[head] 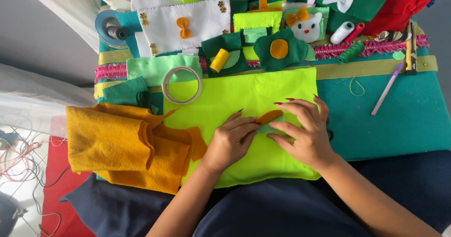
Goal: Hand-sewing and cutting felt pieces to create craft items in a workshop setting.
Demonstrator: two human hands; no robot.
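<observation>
Fingers of left hand [229, 141] and right hand [300, 136] pinch small orange felt piece [268, 117] against lime-green felt sheet [244, 98]; positioning step, careful alignment needed.

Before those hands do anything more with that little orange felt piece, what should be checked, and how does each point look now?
1. Orange piece held by both hands: ok; left hand and right hand pinch it.
2. Pale green piece beneath it lined up: cannot tell, mostly hidden.
3. Lime felt lying flat below: ok.
4. Tape ring out of the way: ok.
5. Yellow spool present: ok.
6. Needle in hand: cannot tell.
</observation>
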